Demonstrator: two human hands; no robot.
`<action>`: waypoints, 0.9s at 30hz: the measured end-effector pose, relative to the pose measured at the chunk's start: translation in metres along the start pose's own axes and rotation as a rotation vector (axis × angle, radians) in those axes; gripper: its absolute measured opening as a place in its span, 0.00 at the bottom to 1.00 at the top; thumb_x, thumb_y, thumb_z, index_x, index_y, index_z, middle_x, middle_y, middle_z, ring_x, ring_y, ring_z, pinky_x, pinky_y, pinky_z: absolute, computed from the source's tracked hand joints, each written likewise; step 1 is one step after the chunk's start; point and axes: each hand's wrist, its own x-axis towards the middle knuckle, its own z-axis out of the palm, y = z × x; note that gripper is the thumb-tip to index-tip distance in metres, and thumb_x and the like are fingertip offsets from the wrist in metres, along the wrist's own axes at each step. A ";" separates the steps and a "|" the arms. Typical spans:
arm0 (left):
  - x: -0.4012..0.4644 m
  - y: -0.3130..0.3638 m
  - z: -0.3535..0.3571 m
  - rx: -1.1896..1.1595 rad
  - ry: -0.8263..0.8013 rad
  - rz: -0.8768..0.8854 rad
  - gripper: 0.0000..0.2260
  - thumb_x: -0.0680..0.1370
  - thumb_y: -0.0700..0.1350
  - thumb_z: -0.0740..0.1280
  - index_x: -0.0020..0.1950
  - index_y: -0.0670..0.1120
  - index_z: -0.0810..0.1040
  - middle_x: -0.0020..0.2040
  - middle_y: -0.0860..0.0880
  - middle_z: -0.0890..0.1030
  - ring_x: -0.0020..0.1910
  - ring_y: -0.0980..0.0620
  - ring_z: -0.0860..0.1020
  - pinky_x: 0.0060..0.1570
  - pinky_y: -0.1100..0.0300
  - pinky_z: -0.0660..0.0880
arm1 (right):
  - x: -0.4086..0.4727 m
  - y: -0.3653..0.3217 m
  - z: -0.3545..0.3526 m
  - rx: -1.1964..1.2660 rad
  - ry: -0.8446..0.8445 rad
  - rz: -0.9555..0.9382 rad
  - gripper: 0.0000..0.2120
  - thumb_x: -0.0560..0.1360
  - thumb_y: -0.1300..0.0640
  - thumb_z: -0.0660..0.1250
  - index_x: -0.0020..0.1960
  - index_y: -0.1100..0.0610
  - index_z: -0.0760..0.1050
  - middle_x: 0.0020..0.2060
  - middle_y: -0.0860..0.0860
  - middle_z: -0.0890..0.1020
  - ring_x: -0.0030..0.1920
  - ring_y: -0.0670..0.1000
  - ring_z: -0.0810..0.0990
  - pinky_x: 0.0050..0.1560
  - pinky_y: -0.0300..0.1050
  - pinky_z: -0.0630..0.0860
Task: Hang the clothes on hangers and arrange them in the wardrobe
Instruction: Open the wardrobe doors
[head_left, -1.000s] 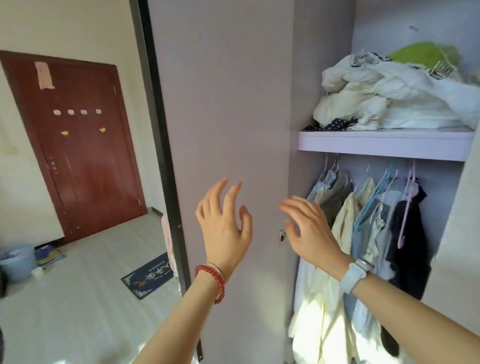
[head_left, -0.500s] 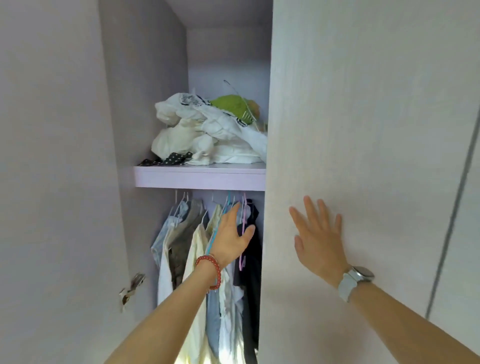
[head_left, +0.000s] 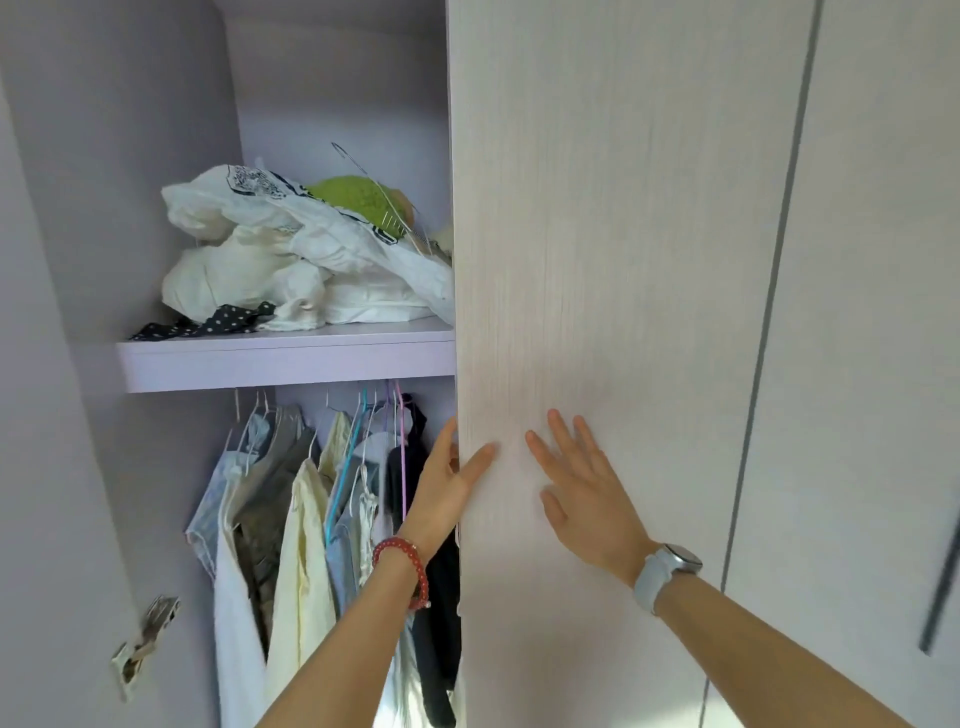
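Shifted rightward off the pale shirts hanging beneath the lilac shelf, left hand now pinches the edge of the pale wood-grain wardrobe door, thumb on its front; right hand flat on door face, fingers spread.

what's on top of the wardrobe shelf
A heap of crumpled white clothes with a green garment on top, and a polka-dot cloth at the front left. The wardrobe door hides the right part of the shelf.

Hung clothes under shelf
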 end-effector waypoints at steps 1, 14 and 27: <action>-0.011 0.004 0.002 -0.003 -0.029 0.024 0.13 0.77 0.46 0.64 0.58 0.61 0.70 0.54 0.59 0.78 0.52 0.62 0.78 0.45 0.69 0.75 | -0.010 -0.006 0.000 0.049 0.028 0.012 0.31 0.78 0.54 0.54 0.71 0.43 0.37 0.70 0.44 0.31 0.72 0.51 0.31 0.74 0.55 0.50; -0.122 0.041 0.054 0.054 -0.473 0.245 0.22 0.79 0.49 0.59 0.73 0.53 0.61 0.63 0.54 0.73 0.59 0.62 0.73 0.54 0.74 0.68 | -0.155 -0.050 -0.046 0.509 0.231 0.302 0.33 0.74 0.36 0.52 0.74 0.46 0.47 0.75 0.43 0.50 0.73 0.40 0.49 0.74 0.45 0.54; -0.110 0.063 0.214 0.559 -0.795 0.713 0.24 0.80 0.55 0.54 0.64 0.76 0.42 0.75 0.60 0.42 0.74 0.56 0.43 0.70 0.53 0.51 | -0.269 0.021 -0.111 0.198 0.767 0.555 0.16 0.75 0.59 0.61 0.62 0.59 0.67 0.39 0.31 0.75 0.32 0.33 0.73 0.35 0.21 0.65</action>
